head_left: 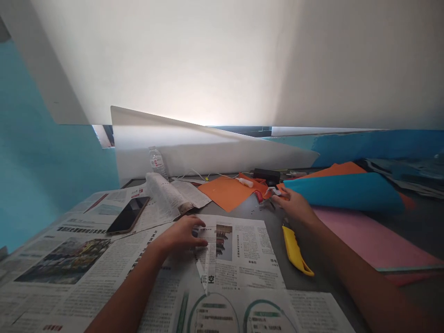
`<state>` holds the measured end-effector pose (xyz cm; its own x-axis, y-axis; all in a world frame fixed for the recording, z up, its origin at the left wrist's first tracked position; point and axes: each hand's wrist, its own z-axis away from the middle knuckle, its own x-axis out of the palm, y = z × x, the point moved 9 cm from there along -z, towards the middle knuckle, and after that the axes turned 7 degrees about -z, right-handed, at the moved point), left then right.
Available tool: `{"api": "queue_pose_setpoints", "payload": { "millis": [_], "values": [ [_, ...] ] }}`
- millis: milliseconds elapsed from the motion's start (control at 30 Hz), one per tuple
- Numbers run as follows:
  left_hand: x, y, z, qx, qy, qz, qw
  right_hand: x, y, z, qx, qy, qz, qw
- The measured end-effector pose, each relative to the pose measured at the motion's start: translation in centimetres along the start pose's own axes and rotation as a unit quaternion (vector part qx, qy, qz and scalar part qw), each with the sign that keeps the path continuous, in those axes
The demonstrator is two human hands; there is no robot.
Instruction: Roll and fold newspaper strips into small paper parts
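My left hand [183,235] rests over the newspaper [249,245], thumb and fingers apart, with nothing gripped between them. A narrow pointed strip of white paper [205,273] lies just below its thumb. Farther back on the right, my right hand [293,203] has its fingers closed around a small white-and-grey object [273,191], whose kind I cannot make out. Beside that hand are a small red object [258,196] and some tiny dark bits on the grey table. A yellow utility knife [294,249] lies below the right hand, near the forearm.
A phone [128,215] lies on newspaper at left, with a plastic bottle [157,161] behind. Orange paper [222,190], a small white tube [244,182] and a black box [266,175] sit at the back. Blue sheets [343,189] and pink sheets [367,236] lie right.
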<state>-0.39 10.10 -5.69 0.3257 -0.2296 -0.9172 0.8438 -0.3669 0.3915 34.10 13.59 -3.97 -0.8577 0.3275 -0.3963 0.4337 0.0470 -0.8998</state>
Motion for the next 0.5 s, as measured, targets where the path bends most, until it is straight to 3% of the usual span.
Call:
{"api": "queue_pose_setpoints", "payload": {
  "millis": [67, 167, 233, 300, 367, 500],
  "values": [
    [0.4, 0.3, 0.2, -0.019, -0.015, -0.022, 0.999, 0.4, -0.6, 0.4, -0.002, -0.023, 0.028, 0.999],
    [1.0, 0.6, 0.4, -0.041, -0.051, -0.036, 0.997, 2.6, -2.6, 3.1, -0.014, -0.132, 0.038, 0.990],
    [1.4, 0.3, 0.7, -0.046, -0.081, -0.033, 0.995, 3.6, -3.9, 6.6, -0.024, -0.219, 0.043, 0.975],
    [1.7, -0.2, 1.1, -0.047, -0.106, -0.027, 0.993, 4.2, -4.2, 11.3, -0.034, -0.332, 0.104, 0.937],
    [1.8, -0.5, 1.5, -0.050, -0.124, -0.030, 0.991, 2.8, -3.5, 15.3, -0.022, -0.358, 0.150, 0.921],
    [1.8, -0.5, 1.8, -0.068, -0.131, -0.056, 0.987, -0.6, -1.8, 19.3, 0.007, -0.309, 0.235, 0.921]
  ]
}}
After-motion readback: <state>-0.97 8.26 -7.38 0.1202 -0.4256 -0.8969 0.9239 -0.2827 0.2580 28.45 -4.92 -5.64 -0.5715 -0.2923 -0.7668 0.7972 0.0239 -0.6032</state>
